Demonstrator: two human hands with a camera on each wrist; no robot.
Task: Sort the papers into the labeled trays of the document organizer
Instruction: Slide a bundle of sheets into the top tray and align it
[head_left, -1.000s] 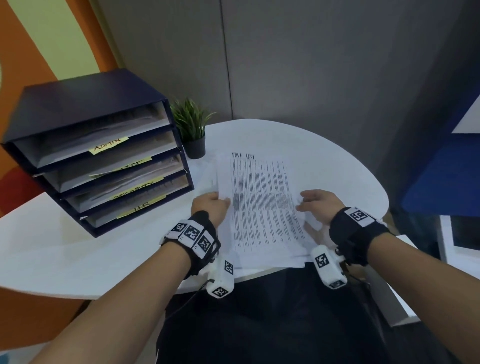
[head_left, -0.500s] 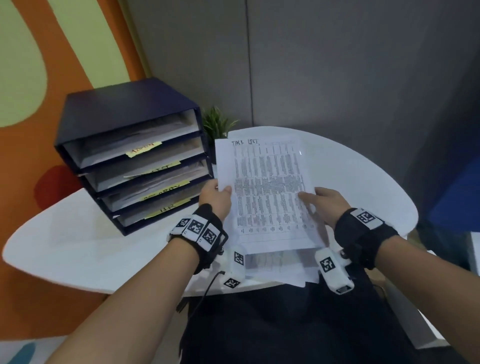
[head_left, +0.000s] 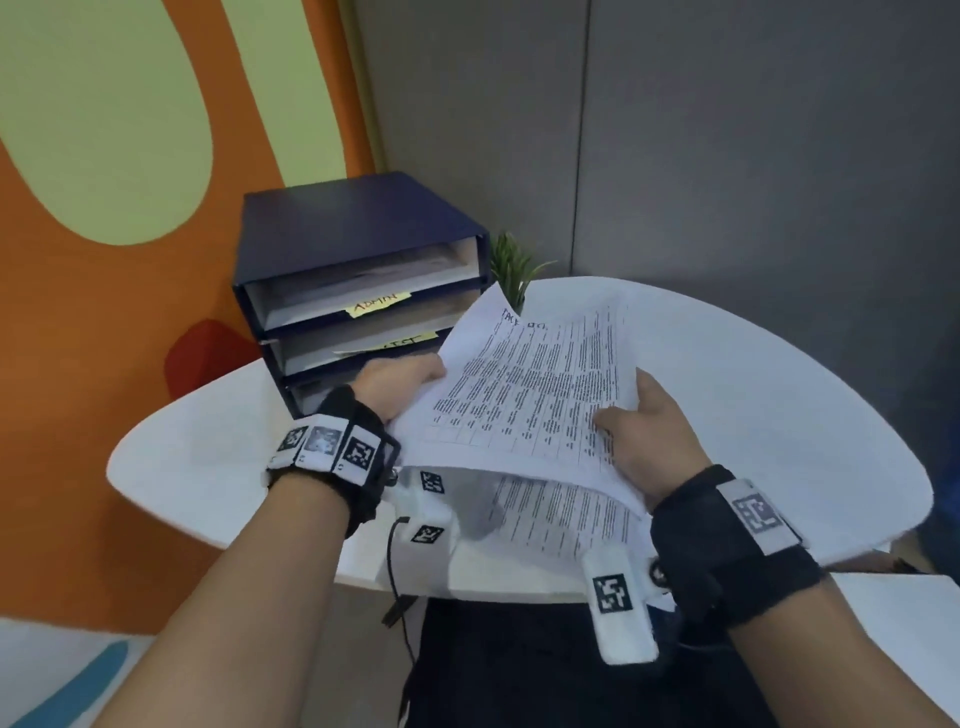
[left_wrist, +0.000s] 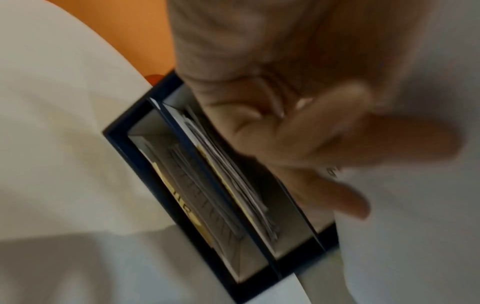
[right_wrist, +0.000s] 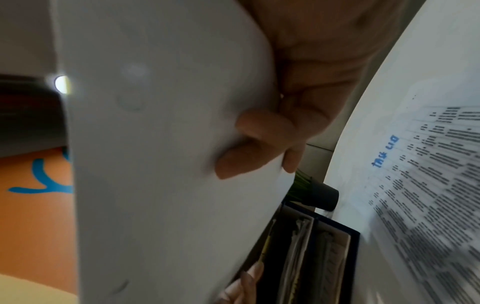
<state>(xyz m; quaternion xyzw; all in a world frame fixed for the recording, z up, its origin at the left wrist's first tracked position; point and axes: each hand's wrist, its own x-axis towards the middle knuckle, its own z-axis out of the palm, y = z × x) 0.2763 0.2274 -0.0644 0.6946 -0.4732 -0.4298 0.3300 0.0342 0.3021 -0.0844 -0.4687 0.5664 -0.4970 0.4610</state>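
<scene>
A printed sheet (head_left: 530, 384) headed "TASK LIST" is held tilted in the air above the white table (head_left: 753, 415), its top left corner close to the organizer. My left hand (head_left: 400, 382) grips its left edge, my right hand (head_left: 644, 431) its right edge, thumb on top. The right wrist view shows my fingers (right_wrist: 249, 148) curled under the sheet's blank back (right_wrist: 161, 164). The dark blue document organizer (head_left: 358, 228) stands at the table's left, with yellow labels, the top one reading "ADMIN" (head_left: 378, 303). More papers (head_left: 561, 514) lie on the table under the held sheet.
A small potted plant (head_left: 514, 270) stands right behind the organizer. The bottom tray's label reads "HR" (left_wrist: 183, 205), and both lower trays hold papers. An orange and green wall rises to the left, grey panels behind the table.
Both hands lifted the sheet off the pile and have now swung it left and tilted it toward the organizer's trays. My head has turned left too.
</scene>
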